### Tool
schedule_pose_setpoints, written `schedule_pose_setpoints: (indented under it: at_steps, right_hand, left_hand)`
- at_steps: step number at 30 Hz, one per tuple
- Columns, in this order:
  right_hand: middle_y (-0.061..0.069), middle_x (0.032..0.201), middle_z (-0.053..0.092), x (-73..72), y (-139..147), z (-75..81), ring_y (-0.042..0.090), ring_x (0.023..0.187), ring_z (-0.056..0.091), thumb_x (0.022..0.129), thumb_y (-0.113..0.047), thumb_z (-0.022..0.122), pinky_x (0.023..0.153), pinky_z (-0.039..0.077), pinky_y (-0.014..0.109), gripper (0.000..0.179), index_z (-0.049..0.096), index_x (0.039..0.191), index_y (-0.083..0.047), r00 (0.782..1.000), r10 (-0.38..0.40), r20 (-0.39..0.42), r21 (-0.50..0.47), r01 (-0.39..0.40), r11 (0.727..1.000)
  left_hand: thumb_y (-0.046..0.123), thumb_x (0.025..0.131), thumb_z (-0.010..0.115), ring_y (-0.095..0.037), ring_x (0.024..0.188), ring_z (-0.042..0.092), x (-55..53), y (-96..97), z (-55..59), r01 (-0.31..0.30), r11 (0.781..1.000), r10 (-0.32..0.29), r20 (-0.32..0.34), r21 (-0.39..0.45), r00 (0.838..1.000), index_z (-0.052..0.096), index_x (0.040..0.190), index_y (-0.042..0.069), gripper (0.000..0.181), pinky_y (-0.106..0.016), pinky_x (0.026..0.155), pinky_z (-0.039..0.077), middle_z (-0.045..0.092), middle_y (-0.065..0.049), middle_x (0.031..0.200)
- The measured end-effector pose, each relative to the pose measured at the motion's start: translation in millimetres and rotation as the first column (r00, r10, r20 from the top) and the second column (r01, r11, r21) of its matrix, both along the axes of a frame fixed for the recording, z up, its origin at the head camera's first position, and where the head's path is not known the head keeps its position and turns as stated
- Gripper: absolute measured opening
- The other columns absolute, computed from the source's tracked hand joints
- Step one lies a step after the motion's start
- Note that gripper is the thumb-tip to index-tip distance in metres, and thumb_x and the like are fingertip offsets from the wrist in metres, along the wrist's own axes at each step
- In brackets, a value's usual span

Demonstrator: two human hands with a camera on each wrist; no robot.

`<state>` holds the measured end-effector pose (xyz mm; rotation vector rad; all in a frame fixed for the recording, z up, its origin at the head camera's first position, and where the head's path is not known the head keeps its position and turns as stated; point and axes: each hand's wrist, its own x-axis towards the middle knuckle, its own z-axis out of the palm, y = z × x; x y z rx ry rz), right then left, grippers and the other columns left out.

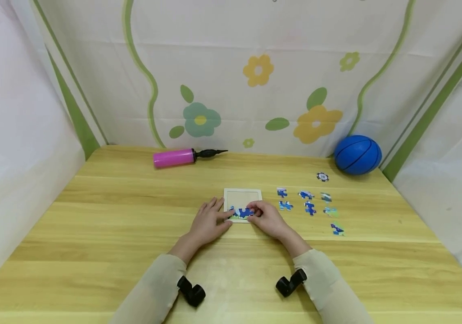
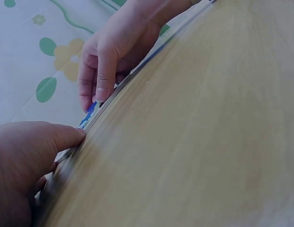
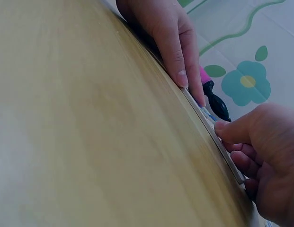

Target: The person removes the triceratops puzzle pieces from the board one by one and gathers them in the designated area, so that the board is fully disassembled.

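Observation:
A small square puzzle tray (image 1: 242, 190) with a pale rim lies on the table, with blue and green pieces along its near side. My left hand (image 1: 208, 223) rests at the tray's left edge, its fingers extended and the index fingertip on a piece there. At the tray's near right corner, my right hand (image 1: 270, 220) pinches a blue puzzle piece (image 1: 246, 213) between thumb and fingers, low over the tray. In the right wrist view the right thumb and curled fingers sit right at the tray's edge (image 3: 227, 158). The piece's underside is hidden.
Several loose puzzle pieces (image 1: 310, 208) are spread right of the tray. Beyond them are a round chip (image 1: 322, 177) and a blue ball (image 1: 358, 155). A pink hand pump (image 1: 174, 158) with a black nozzle lies at the back left, before a flowered cloth wall (image 1: 223, 67).

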<state>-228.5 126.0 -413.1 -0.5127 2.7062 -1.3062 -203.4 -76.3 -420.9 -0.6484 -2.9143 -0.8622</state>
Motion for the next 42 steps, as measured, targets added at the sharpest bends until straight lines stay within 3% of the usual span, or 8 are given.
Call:
schedule_pose_setpoints:
  at_steps: [6, 13, 19, 30, 35, 42]
  right_hand:
    - [0.002, 0.079, 0.051, -0.5, 0.5, 2.6, 0.015, 0.069, 0.045, 0.078, -0.005, 0.062, 0.061, 0.040, 0.026, 0.020, 0.059, 0.098, -0.004, 1.000, -0.002, 0.018, -0.005, 0.002, 1.000]
    - [0.005, 0.082, 0.053, 3.7, 17.9, 14.2, 0.018, 0.071, 0.046, 0.079, -0.008, 0.062, 0.061, 0.041, 0.027, 0.023, 0.058, 0.102, -0.002, 0.998, 0.015, 0.054, -0.080, -0.011, 0.997]
    - [0.004, 0.088, 0.054, 7.0, 52.1, 22.0, 0.019, 0.077, 0.047, 0.081, -0.013, 0.061, 0.066, 0.042, 0.030, 0.028, 0.057, 0.107, -0.003, 0.998, -0.007, 0.057, -0.057, 0.010, 0.998]
    - [0.011, 0.093, 0.054, 24.6, 127.4, 36.8, 0.019, 0.081, 0.048, 0.083, -0.016, 0.058, 0.065, 0.043, 0.023, 0.034, 0.053, 0.112, 0.001, 0.993, -0.102, -0.053, -0.021, 0.101, 0.995]
    - [0.012, 0.093, 0.054, 32.7, 154.3, 36.0, 0.013, 0.079, 0.048, 0.084, -0.017, 0.057, 0.063, 0.043, 0.020, 0.033, 0.054, 0.111, 0.002, 0.984, -0.152, -0.088, 0.013, 0.153, 0.988]
    - [0.012, 0.090, 0.055, 37.9, 178.3, 21.6, 0.011, 0.075, 0.049, 0.082, -0.013, 0.059, 0.060, 0.044, 0.021, 0.031, 0.055, 0.108, 0.004, 0.980, -0.176, -0.088, 0.052, 0.181, 0.982]
  left_hand:
    - [0.034, 0.084, 0.054, -0.030, 0.126, 0.017, 0.8, -1.5, -0.6, -0.006, 1.000, 0.006, 0.001, 0.004, 1.000, 0.055, 0.118, 0.023, 0.036, -0.044, 0.100, 0.009, 0.027, -0.013, 0.136]
    - [0.034, 0.083, 0.055, -0.030, 0.126, 0.015, 1.3, -2.3, -2.3, -0.018, 1.000, 0.017, 0.017, 0.019, 1.000, 0.055, 0.117, 0.023, 0.035, -0.044, 0.100, 0.007, 0.027, -0.013, 0.136]
    - [0.032, 0.083, 0.056, -0.030, 0.126, 0.016, 2.2, -3.3, -3.6, -0.019, 0.999, 0.018, 0.012, 0.045, 1.000, 0.056, 0.116, 0.021, 0.035, -0.044, 0.100, 0.008, 0.027, -0.013, 0.136]
    - [0.032, 0.084, 0.055, -0.030, 0.126, 0.016, -0.1, -2.4, -2.6, 0.002, 0.999, -0.002, 0.003, 0.052, 1.000, 0.055, 0.117, 0.021, 0.036, -0.045, 0.100, 0.008, 0.027, -0.013, 0.136]
    - [0.032, 0.084, 0.055, -0.031, 0.126, 0.016, -0.7, -1.8, -1.0, 0.011, 0.999, -0.011, 0.000, 0.047, 1.000, 0.055, 0.118, 0.020, 0.036, -0.045, 0.100, 0.009, 0.027, -0.014, 0.135]
    - [0.032, 0.084, 0.055, -0.031, 0.125, 0.016, -1.2, -1.7, -1.6, 0.017, 0.999, -0.017, -0.002, 0.044, 1.000, 0.055, 0.117, 0.020, 0.036, -0.046, 0.100, 0.010, 0.027, -0.014, 0.135]
